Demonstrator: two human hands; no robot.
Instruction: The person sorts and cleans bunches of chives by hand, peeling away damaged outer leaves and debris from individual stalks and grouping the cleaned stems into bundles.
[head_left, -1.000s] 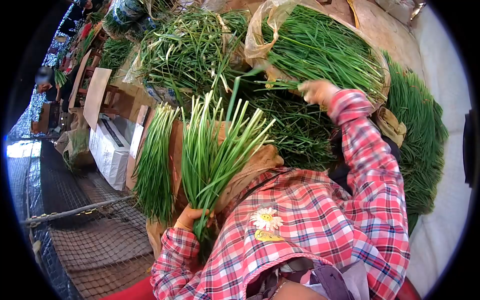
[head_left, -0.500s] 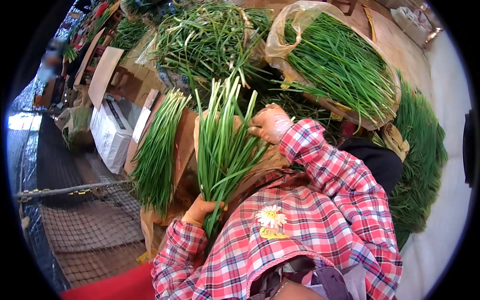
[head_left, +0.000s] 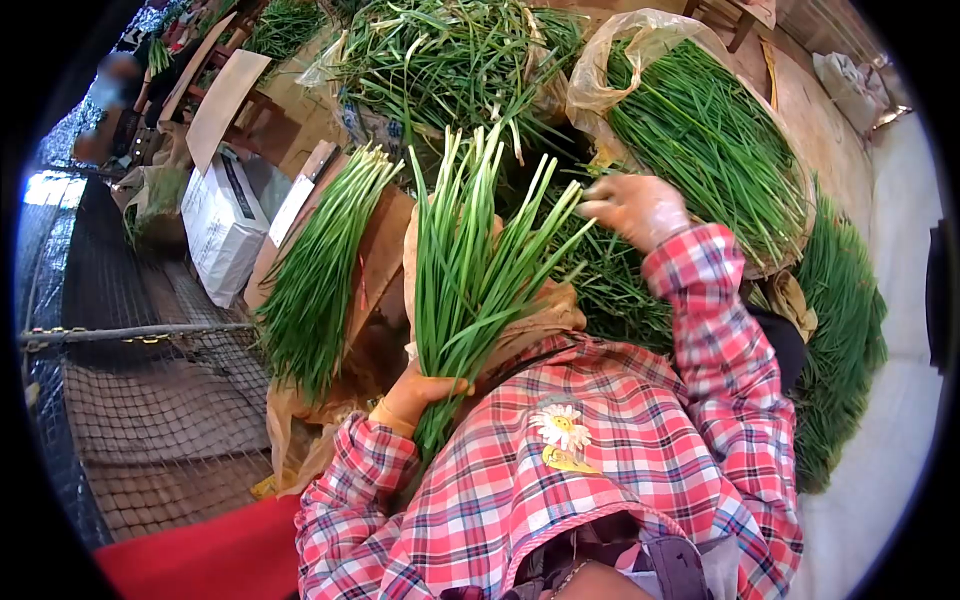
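Observation:
My left hand [head_left: 415,396] is wrapped round the lower, leafy part of a bunch of long green stalks [head_left: 465,270], whose pale ends fan out upward. My right hand [head_left: 635,208] is at the pale tips on the bunch's right side, its thumb and fingers pinched together; whatever lies between them is too small to make out. Left of the held bunch, another bunch [head_left: 325,270] lies on a brown board [head_left: 378,255].
Loose greens [head_left: 440,65] are heaped at the top. A plastic-lined sack of greens [head_left: 710,140] stands upper right, with a darker green pile [head_left: 840,330] at far right. A white box [head_left: 222,230], netting [head_left: 170,430] and a blurred person [head_left: 115,85] are left.
My right hand came from the sack to the held bunch, then shifted slightly right to the stalk tips. My left hand has kept its hold. The whole view has shifted.

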